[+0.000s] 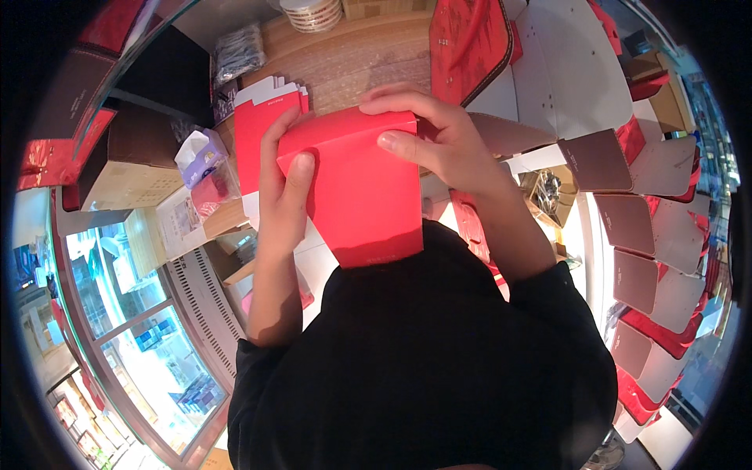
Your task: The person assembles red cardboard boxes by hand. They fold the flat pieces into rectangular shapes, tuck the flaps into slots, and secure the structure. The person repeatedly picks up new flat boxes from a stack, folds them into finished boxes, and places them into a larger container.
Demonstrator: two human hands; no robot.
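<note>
A red cardboard box point(368, 192) is held up close in front of my body, its lower end against my black shirt. My left hand point(286, 176) grips its left side, the thumb lying on the face towards me. Across the far right corner is my right hand point(435, 137), with its thumb on the near face and the other fingers over the far edge. The fingertips behind the box are hidden. Just beyond my left hand lies a stack of flat red carton blanks point(270, 106) with white flaps.
A wooden table point(352, 66) stretches beyond my hands. White bowls point(312, 12) and a clear plastic bag point(239, 53) stand at the back. A purple tissue box point(200, 153) is on the left. Several red-and-grey box panels point(634, 282) line the right side; a red bag point(468, 47) is at the back right.
</note>
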